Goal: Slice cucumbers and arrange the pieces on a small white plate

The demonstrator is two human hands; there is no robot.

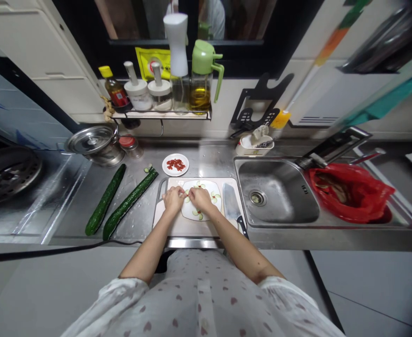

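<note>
White heart-print shirt (206, 299): nearest, filling the lower middle.
White rounded-square plate (210, 212): on the pale rectangular board (172, 228), bearing thin green-edged slices (200, 216).
Left hand (174, 199): fingertips drawn together over the plate; what they pinch, I cannot tell.
Right hand (200, 198): fingers curled close by, grip hidden.
Black-handled broad steel knife (230, 201): right of the plate; an arm's bump could swing it, a brushing wrist scatter loose slices.

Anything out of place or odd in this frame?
Only mildly: a couple of small cucumber slices lie loose on the steel counter, beside a cucumber and off the cutting board. Nothing looks clearly damaged.
</note>
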